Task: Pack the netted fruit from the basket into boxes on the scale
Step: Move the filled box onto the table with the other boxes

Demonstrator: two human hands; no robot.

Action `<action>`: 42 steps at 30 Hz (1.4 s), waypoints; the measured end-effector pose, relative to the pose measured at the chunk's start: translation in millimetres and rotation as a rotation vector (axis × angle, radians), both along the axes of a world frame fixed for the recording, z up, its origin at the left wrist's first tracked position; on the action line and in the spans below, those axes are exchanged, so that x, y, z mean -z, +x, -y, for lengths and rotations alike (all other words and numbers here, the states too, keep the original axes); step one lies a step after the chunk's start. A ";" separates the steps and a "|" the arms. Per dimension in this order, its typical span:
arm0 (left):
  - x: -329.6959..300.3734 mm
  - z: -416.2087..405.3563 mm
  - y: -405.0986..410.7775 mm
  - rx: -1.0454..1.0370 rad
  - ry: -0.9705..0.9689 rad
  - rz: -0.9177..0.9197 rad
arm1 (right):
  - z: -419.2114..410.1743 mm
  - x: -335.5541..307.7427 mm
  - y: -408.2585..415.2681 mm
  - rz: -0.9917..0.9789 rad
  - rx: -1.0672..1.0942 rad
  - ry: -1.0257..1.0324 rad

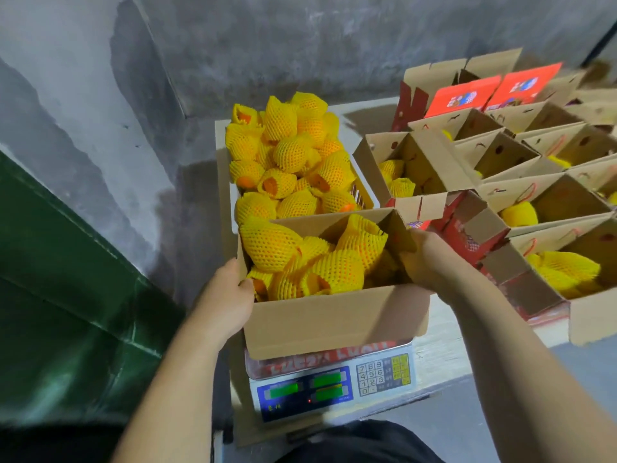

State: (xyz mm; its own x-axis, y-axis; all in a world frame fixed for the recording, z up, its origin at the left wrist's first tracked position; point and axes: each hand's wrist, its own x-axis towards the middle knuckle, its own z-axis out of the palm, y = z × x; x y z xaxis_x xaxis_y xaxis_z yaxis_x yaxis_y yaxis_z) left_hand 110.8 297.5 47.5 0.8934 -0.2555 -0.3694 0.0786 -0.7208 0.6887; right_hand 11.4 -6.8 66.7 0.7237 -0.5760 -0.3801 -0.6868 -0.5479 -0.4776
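A cardboard box full of fruit in yellow foam netting stands on an electronic scale. My left hand grips the box's left wall, thumb over the rim. On the box's right wall, my right hand holds the rim. Behind the box a white basket is heaped with more netted fruit.
To the right, several open cardboard boxes with red printed sides hold netted fruit, packed close together on a pale surface. A grey concrete wall rises behind, and a green panel runs along the left.
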 end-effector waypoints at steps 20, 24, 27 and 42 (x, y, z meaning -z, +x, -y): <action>-101.5 80.5 -81.8 0.209 -0.183 0.272 | 88.2 -103.5 -156.1 0.365 0.026 -0.079; -94.3 148.5 -93.8 0.290 -0.152 0.352 | 152.1 -111.1 -211.3 0.426 0.109 -0.055; -92.5 223.5 -115.8 0.344 -0.185 0.367 | 221.6 -113.6 -257.8 0.453 0.167 -0.066; -110.2 651.6 -279.4 0.696 -0.350 0.077 | 543.7 -136.9 -468.4 0.401 0.526 -0.198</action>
